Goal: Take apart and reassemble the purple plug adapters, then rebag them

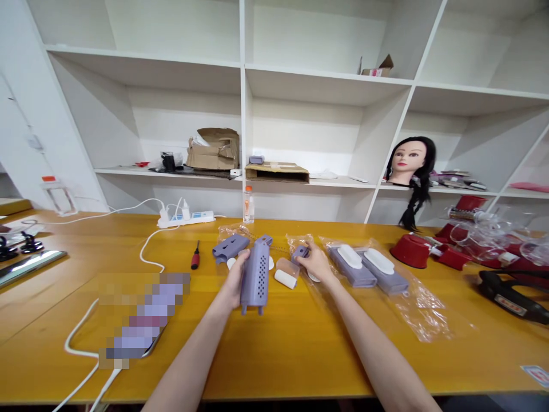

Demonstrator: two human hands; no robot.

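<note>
My left hand (235,281) grips a long purple perforated plastic shell (255,276), held upright just above the yellow table (274,355). My right hand (314,261) is closed on a small purple plastic part (299,252) beside a clear bag. Between my hands lies a small white roller with a clear cap (286,273). Another purple part (230,247) rests on a bag behind my left hand.
Two bagged purple units with white tops (366,266) lie right of my right hand. A red-handled screwdriver (195,256), a power strip (185,218), white cables, a phone (143,320), red parts (412,250) and a mannequin head (409,161) on the shelf are around.
</note>
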